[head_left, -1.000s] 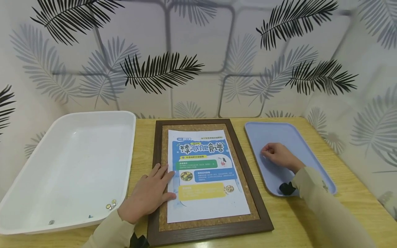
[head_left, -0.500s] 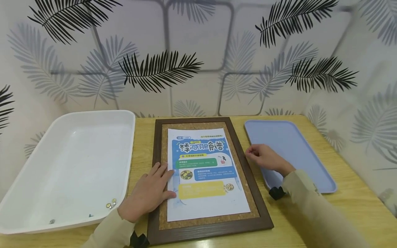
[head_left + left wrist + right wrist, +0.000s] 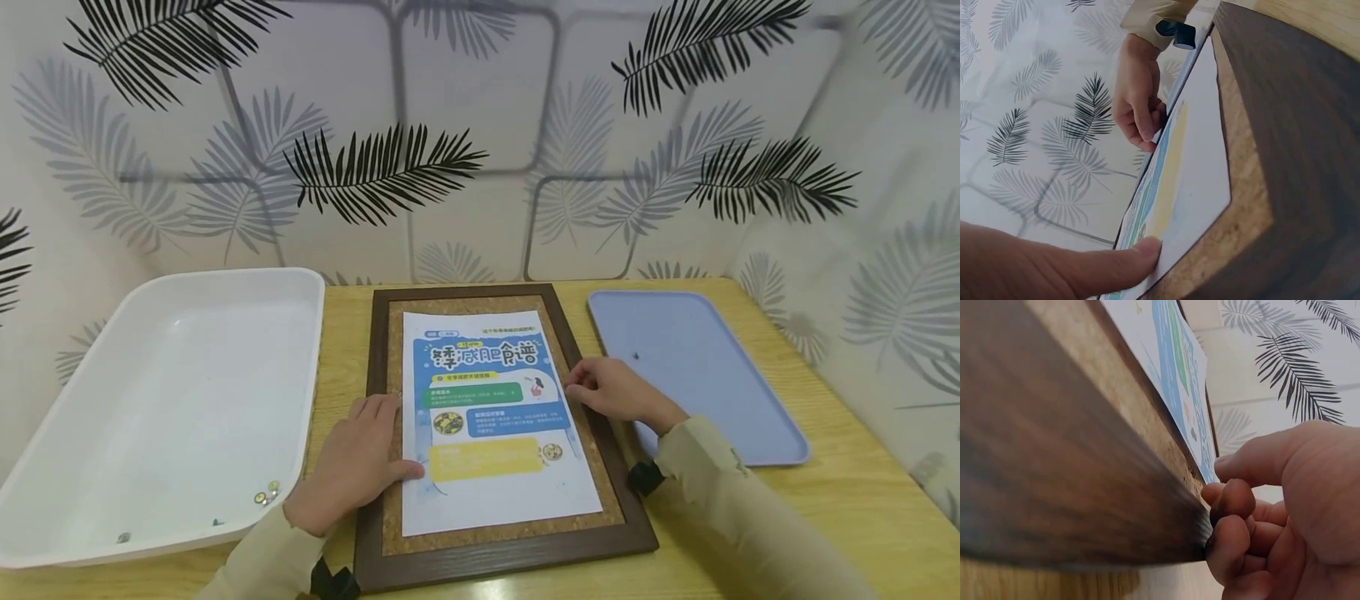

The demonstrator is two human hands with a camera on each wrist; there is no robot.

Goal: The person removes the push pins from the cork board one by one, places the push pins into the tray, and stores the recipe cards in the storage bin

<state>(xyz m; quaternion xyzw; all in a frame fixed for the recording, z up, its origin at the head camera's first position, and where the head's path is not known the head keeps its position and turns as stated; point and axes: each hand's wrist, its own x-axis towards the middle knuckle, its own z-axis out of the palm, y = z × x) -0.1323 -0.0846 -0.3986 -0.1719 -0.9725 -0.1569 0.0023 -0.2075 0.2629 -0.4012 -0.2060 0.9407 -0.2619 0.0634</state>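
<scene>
A printed poster sheet (image 3: 495, 417) lies on a brown-framed cork board (image 3: 517, 546). My left hand (image 3: 352, 458) rests on the board's left side, fingers over the frame and thumb on the poster's left edge. In the left wrist view that thumb (image 3: 1135, 256) lies flat on the paper. At the poster's right edge is my right hand (image 3: 626, 392), its fingers curled. In the right wrist view the thumb and fingertips (image 3: 1235, 500) come close together by the frame; whether something small is between them is hidden.
A blue tray (image 3: 697, 333) stands right of the board with a small dark object (image 3: 636, 356) on it. On the left is a large white tray (image 3: 195, 375) with several small metal pieces (image 3: 266, 493) near its front rim. A leaf-patterned wall (image 3: 480, 125) rises behind.
My right hand has moved left from above the blue tray to the poster's right edge, uncovering the small dark object. The left hand has stayed on the board.
</scene>
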